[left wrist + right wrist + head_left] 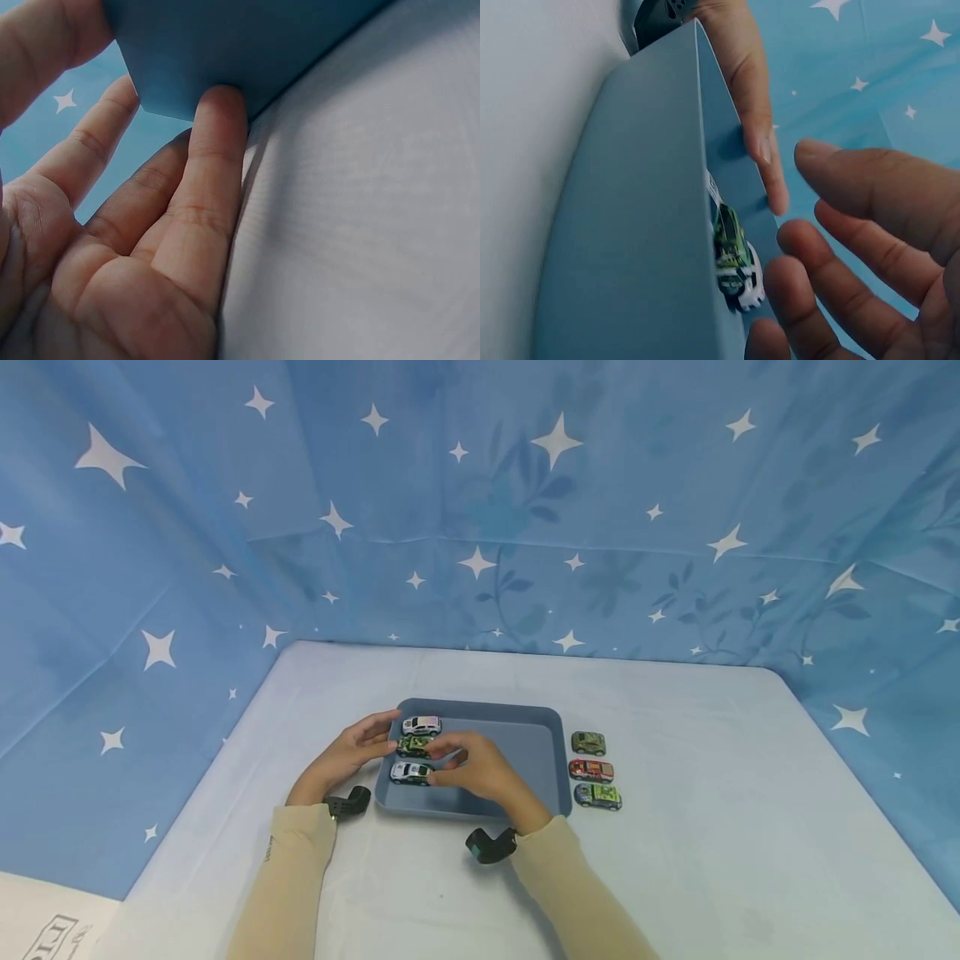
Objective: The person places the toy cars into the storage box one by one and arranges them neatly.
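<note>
A shallow grey-blue tray (517, 743) holds three toy cars along its left side: a white one with a patterned roof (422, 725), a green-and-black one (414, 746) and a white-and-black one (411, 773). At the tray's left wall is my left hand (352, 756), its thumb and a fingertip over the rim. Its other fingers (217, 142) extend straight against the outside of the wall. Over the tray, my right hand (480, 768) has its thumb and fingers spread beside the two nearer cars. In the right wrist view its relaxed fingers (791, 285) hold nothing.
Right of the tray, three more toy cars form a column: a camouflage green one (588, 742), a red one (591, 770) and a blue-and-green one (597, 796). A white cloth (712, 827) covers the table. Blue star-patterned curtains (480, 485) hang behind and at the sides.
</note>
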{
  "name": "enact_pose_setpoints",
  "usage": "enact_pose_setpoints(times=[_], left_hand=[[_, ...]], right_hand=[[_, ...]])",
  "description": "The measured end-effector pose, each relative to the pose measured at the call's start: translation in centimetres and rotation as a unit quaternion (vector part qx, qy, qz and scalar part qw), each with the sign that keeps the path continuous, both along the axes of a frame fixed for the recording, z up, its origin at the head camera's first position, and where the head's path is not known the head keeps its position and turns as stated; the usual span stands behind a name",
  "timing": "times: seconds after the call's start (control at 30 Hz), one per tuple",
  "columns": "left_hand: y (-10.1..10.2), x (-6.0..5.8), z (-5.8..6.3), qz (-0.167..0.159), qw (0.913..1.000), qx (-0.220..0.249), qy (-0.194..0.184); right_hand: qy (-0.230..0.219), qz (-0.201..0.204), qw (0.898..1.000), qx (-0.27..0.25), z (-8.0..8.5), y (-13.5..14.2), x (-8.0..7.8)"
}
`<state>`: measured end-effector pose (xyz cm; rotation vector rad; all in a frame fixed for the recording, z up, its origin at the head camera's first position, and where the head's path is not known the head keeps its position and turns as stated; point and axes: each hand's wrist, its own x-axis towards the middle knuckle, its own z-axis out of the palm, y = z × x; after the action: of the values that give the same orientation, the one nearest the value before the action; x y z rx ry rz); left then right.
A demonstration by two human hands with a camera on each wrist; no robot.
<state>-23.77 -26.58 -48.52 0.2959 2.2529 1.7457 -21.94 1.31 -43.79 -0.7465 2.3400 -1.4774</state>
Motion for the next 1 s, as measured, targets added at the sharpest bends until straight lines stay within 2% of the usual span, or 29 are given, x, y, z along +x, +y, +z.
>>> enact_pose_setpoints(times=[0.27, 0.7, 1.0], left_hand=[[0.0, 0.1, 0.1, 0.0, 1.0, 0.002, 0.004], [-0.1, -0.1, -0.2, -0.008, 0.9999, 0.003, 0.011], [0.1, 0.0, 0.1, 0.005, 1.0, -0.006, 0.006]], right_hand=[[0.006, 0.028, 1.0, -0.004, 0.6, 2.0, 0.1], [0.021, 0.021, 1.0, -0.003, 1.4, 5.4, 0.3], [0.032, 0.017, 0.999, -0.011, 1.3, 7.5, 0.2]])
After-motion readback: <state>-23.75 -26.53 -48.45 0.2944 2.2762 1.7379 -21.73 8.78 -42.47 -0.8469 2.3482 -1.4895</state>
